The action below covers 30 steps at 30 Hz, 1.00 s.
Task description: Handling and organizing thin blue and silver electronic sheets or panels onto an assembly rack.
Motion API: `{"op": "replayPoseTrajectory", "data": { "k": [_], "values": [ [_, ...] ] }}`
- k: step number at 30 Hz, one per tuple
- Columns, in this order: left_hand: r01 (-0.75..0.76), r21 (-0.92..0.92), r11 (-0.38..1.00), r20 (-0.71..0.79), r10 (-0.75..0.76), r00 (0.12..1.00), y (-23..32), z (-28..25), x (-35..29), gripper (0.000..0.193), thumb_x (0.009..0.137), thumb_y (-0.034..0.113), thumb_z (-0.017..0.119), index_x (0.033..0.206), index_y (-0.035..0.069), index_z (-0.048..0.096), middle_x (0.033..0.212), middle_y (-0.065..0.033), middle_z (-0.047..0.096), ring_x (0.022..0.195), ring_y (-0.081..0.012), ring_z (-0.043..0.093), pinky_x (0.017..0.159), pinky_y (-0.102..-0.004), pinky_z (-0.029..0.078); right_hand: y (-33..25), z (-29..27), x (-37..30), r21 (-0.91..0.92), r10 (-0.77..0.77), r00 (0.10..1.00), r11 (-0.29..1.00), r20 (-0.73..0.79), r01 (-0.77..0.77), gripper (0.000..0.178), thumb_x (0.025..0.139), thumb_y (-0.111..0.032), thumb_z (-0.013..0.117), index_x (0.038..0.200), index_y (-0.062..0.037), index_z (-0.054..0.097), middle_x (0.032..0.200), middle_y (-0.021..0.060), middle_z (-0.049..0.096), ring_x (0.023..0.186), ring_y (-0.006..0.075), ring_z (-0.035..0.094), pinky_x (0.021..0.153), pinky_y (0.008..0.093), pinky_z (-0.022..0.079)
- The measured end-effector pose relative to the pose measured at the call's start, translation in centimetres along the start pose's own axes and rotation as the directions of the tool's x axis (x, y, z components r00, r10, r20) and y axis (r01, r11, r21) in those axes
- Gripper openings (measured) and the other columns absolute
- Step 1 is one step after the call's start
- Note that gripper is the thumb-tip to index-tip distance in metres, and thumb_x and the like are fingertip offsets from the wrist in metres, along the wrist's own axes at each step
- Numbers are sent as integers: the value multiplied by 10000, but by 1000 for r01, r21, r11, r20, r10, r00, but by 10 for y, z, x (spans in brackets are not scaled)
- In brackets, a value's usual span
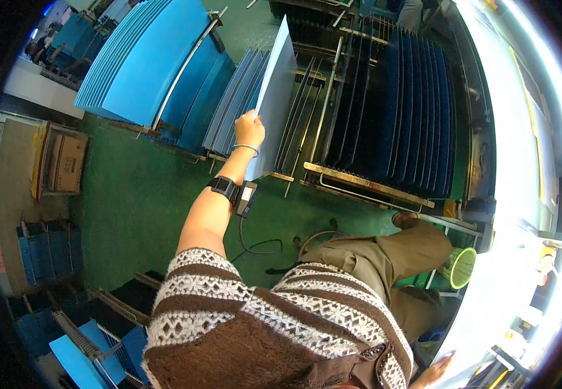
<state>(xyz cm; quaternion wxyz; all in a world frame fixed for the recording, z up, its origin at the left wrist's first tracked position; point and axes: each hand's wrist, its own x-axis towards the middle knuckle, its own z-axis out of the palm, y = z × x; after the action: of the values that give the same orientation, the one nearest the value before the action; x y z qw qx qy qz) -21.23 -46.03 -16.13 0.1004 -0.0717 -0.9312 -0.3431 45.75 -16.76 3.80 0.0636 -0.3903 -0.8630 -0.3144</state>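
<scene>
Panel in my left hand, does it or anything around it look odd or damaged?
No damage shows on the pale panel in your left hand. What stands out is the dark cable, hanging in a loose curl below the black box on your forearm, which looks untidy.

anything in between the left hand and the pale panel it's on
Nothing visible: the left hand grips the near edge of the pale panel directly. The black strap sits farther back on the forearm, out of the way.
</scene>
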Motion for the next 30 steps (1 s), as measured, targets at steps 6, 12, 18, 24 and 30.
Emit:
{"op": "replayPoseTrajectory", "data": {
  "k": [6,12,18,24,30],
  "values": [
    [-42,68,997,19,41,999,4,17,22,121,749,110,592,757,-10,609,728,-264,594,740,-440,584,666,-496,461,-6,-1,9,62,82,996,994,46,-85,282,883,-129,535,1093,52,585,972,168,644,850,297,626,776,354,496],
    [-79,147,986,58,71,996,4,43,47,102,721,98,598,727,-1,624,753,-238,620,751,-400,612,707,-477,481,-4,-6,16,169,241,957,949,159,-267,300,896,-148,509,1104,58,575,998,175,639,864,305,623,782,355,492],
    [13,80,997,82,-19,996,3,72,58,132,732,97,575,782,3,653,753,-225,629,772,-372,628,720,-451,496,6,-15,17,202,423,868,855,259,-477,320,909,-167,483,1115,64,564,1024,181,633,878,312,621,788,357,487],
    [68,185,980,305,-123,944,-21,100,74,383,781,282,634,1056,16,624,961,-251,618,921,-398,595,814,-450,471,39,-13,-1,187,564,761,750,321,-634,341,923,-186,457,1126,71,553,1049,188,628,892,320,618,794,359,483],
    [11,124,992,-9,-10,1000,14,69,54,601,818,482,584,1152,-17,552,1130,-233,566,1089,-363,518,931,-423,398,26,-67,23,152,660,635,636,401,-757,394,927,-256,456,1163,51,529,1100,183,609,931,323,601,804,373,472]
  ]
}}
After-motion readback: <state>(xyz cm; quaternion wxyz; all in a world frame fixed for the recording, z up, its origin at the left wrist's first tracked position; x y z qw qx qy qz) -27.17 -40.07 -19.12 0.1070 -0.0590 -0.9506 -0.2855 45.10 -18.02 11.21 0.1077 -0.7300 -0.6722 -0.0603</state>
